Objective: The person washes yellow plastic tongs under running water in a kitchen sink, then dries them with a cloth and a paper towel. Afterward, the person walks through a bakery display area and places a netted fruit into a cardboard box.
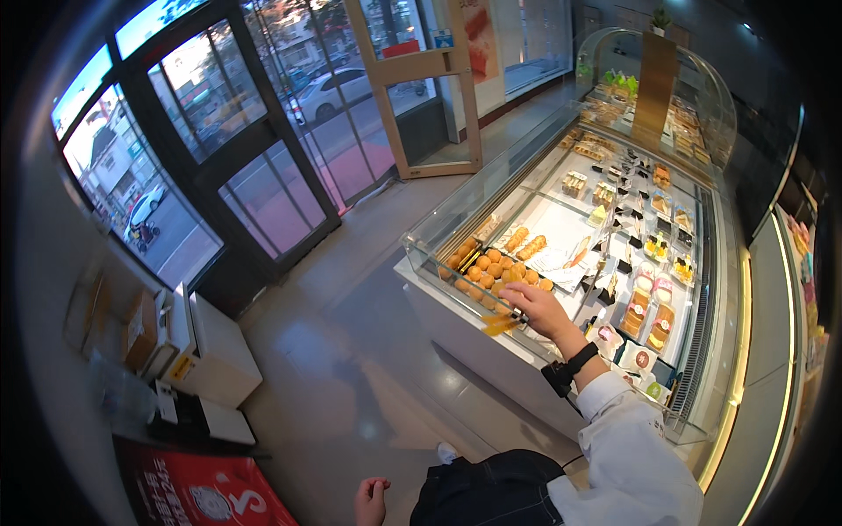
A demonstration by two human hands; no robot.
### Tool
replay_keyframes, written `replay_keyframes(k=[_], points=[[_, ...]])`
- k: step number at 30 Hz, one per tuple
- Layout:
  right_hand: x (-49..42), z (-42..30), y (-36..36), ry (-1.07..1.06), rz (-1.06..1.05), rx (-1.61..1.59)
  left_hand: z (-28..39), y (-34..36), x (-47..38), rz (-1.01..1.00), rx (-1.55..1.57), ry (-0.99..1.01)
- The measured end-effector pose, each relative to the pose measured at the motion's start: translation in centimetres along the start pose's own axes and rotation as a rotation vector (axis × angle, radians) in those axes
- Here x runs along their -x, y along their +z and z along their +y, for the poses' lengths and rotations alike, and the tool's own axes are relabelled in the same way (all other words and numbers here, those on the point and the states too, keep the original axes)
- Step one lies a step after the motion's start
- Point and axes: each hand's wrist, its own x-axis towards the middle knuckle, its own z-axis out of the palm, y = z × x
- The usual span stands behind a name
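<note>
My right hand [538, 309] reaches over the near end of a glass pastry display case [421, 246]. It grips what look like amber-coloured tongs [500, 324], partly blurred and partly hidden by the fingers. Just beyond and below the hand, round golden-brown pastry balls [487, 269] fill a dark tray. Two twisted pastry sticks [531, 247] lie behind them on a white surface. A black device is strapped to my right wrist [571, 371]. My left hand [371, 503] hangs low at the bottom of the view, fingers curled, with nothing visible in it.
Packaged cakes [635, 312] and wrapped pastries [637, 358] sit along the case's right side, among small black holders. A white cabinet [223, 355] stands at left above a red printed banner [223, 490]. A framed glass door [427, 118] stands ajar at the back.
</note>
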Motion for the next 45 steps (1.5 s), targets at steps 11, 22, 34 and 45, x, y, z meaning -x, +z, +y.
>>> replay_keyframes(k=[11,22,34,45], points=[[0.5,3.9,8.6,0.254,-0.122,0.022,6.4,-2.2,-23.6,-0.230,0.058,0.109],[-2.7,5.9,11.0,0.728,-0.338,-0.388,11.2,2.3,-33.2,-0.342,0.181,-0.168],[-3.1,5.5,10.4,0.809,-0.363,-0.476,18.0,10.7,-40.5,-0.839,0.016,-0.092],[-3.4,-1.5,9.1,1.066,-0.133,-0.003,15.4,12.3,-47.0,-1.018,-0.114,-0.041]])
